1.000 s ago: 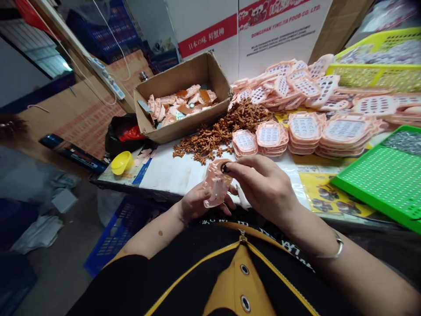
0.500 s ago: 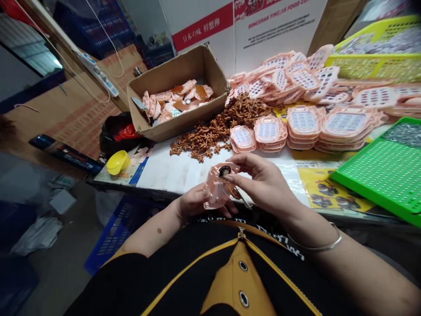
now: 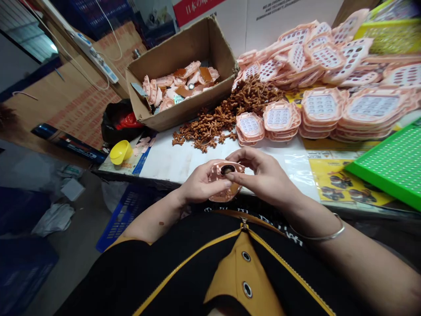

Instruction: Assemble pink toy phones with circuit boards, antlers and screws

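A pink plastic casing (image 3: 217, 196) is held between both hands just off the table's front edge, its inner side up. In its upper part sits a small round black speaker (image 3: 227, 169). My left hand (image 3: 200, 182) is closed around the casing's left side, with the thumb lying across its front. My right hand (image 3: 263, 177) grips the right side, thumb at the speaker's lower rim and index finger bent over the top edge. Something orange-brown shows inside the lower part, partly covered by the left thumb; I cannot make out what it is.
Beyond the hands lie a heap of brown small parts (image 3: 210, 131) and stacked pink panels (image 3: 250, 125). A cardboard box (image 3: 184, 109) holds pink casings. At right is a green perforated tray (image 3: 391, 162); at left, a yellow cup (image 3: 121, 152). The table's front edge (image 3: 161, 182) runs close by.
My left hand has come up around the casing and its thumb now lies over the front. The casing is turned flatter. My right thumb stays by the speaker. The view has shifted slightly.
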{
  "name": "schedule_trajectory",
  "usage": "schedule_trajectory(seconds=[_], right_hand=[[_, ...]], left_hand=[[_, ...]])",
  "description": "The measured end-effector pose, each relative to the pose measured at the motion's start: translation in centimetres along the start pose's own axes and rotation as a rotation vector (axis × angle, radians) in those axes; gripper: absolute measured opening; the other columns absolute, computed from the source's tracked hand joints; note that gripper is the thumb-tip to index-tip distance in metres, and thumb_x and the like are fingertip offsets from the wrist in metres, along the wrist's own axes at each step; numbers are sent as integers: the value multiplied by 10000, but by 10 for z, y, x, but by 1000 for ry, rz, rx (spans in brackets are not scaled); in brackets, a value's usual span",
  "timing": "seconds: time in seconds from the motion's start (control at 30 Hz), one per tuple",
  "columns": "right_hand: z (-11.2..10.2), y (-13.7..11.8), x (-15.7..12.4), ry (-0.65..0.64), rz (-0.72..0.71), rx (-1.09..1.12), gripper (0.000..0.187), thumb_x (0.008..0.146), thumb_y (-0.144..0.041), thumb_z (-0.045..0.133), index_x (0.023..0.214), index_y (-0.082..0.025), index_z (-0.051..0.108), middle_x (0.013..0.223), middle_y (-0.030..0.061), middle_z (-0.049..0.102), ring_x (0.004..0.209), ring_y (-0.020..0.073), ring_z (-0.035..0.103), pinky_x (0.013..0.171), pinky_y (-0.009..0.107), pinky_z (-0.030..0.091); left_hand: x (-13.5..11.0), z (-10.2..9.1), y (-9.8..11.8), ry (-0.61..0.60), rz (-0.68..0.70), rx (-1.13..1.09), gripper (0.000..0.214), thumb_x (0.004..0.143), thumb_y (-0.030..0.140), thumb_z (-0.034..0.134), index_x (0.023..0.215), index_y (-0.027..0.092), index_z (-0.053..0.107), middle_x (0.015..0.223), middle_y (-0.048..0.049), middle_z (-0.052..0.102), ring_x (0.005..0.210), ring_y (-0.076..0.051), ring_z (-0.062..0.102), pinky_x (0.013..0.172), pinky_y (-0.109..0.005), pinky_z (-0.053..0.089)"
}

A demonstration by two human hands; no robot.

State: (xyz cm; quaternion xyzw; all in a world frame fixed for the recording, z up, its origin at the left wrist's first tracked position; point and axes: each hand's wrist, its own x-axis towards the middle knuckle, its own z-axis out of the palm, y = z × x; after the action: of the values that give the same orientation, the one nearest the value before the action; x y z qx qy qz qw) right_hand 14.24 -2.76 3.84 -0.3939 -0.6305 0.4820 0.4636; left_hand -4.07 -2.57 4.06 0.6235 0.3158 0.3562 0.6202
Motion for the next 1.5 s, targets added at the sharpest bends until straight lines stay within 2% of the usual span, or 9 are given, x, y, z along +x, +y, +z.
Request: schedule_trajectory(seconds=[0.2,0.3,0.4,0.47,0.67,0.87,1.07,1.2,1.5], right_hand=[[-9,15,0,-40,105,400,461,676,-538,822,962,-225,640,968,36,690,890,182,645,813,326,520],[-14,32,-7,-152,153,455,642,718,-585,779,1234,-266,568,1165,71,686,1078,215,650,928,362,523],[-20,47,-22,-342,302,374,866,700,-485,827,1423,-253,413,1123,91,700,1043,234,678,898,387,550],[-25,50,-34,-352,345,339,911,716,-423,825,1477,-274,347,1110,88,708,1012,230,697,872,383,566],[-42,23,-47,-249,140,59,549,729,-383,823,1246,-332,646,1296,61,681,1151,255,664,868,335,575],[-32,-5,-14,-54,-172,-361,202,857,-453,672,886,-271,754,800,42,740,685,182,659,648,319,508],[-21,6,18,121,57,-216,541,761,-750,618,646,-222,606,508,-3,582,455,118,502,448,265,366],[-18,18,25,149,118,-113,552,725,-749,659,646,-205,611,483,-12,573,430,102,497,423,243,368],[-14,24,26,181,194,-20,462,758,-631,717,692,-183,631,483,-22,559,421,90,496,405,224,372]], left_hand=[[14,5,5,3,-6,-19,310,779,357,753,1009,150,728,1004,-91,748,911,-201,696,847,-294,526],[20,4,5,111,-26,-129,298,775,378,749,978,161,728,910,-56,744,811,-169,681,806,-281,520],[23,-3,1,266,-47,-242,311,712,340,788,961,169,714,875,-27,734,789,-157,668,816,-283,513],[23,-9,-5,353,-106,-303,336,680,313,799,963,161,700,867,-24,733,780,-159,669,817,-293,511],[16,-11,-33,381,-366,-446,307,661,256,763,923,125,669,806,-43,720,727,-171,664,769,-313,502],[15,0,-44,246,-407,-544,242,650,179,735,877,113,685,791,-41,707,698,-138,640,733,-271,478],[10,-4,-43,82,-474,-721,238,702,299,742,842,119,675,733,-59,680,655,-186,653,676,-312,497],[7,-7,-46,115,-442,-770,363,712,403,776,922,117,700,809,-69,713,703,-188,671,723,-323,523],[9,1,-44,156,-465,-555,302,687,259,823,916,118,686,792,-45,719,685,-143,662,721,-281,497]])
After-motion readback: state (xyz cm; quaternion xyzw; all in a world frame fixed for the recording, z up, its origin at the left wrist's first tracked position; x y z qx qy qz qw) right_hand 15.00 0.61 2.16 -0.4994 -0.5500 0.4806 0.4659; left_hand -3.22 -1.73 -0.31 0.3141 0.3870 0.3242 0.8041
